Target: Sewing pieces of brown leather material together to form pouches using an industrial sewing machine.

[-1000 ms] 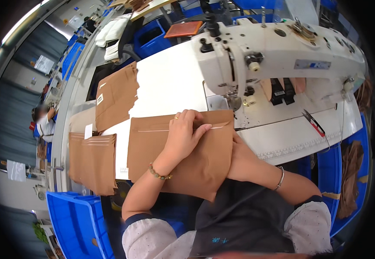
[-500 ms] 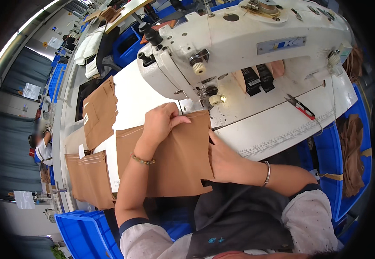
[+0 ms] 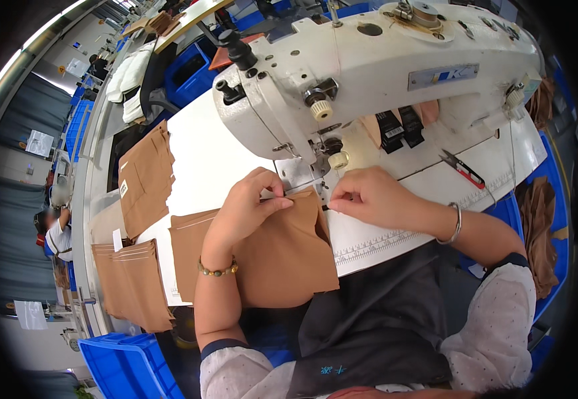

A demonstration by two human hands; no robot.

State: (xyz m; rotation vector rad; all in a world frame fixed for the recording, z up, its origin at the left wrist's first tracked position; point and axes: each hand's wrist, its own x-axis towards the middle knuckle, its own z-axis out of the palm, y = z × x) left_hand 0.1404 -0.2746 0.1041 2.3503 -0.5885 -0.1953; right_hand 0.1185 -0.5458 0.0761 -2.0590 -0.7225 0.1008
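A brown fabric panel [image 3: 269,266] lies on the white sewing table and hangs over its front edge. My left hand [image 3: 252,206] pinches its upper edge between thumb and fingers, just before the needle area of the sewing machine [image 3: 269,113]. Beside the panel's upper right corner is my right hand [image 3: 372,199], its fingers closed in a pinch. A small dark bit shows at those fingertips, too small to name. The presser foot stands right behind the cloth, between both hands.
Stacked brown pieces [image 3: 146,179] and another brown panel [image 3: 132,279] lie at the left. Thread snips [image 3: 463,170] rest on the table to the right, near black labels [image 3: 398,128]. Blue bins [image 3: 126,362] stand below left and at right, one holding brown cloth [image 3: 535,233].
My right hand has moved up from the panel's right side to its upper corner, fingers now pinched. The panel has shifted slightly down, and my left hand's pinch sits nearer its corner.
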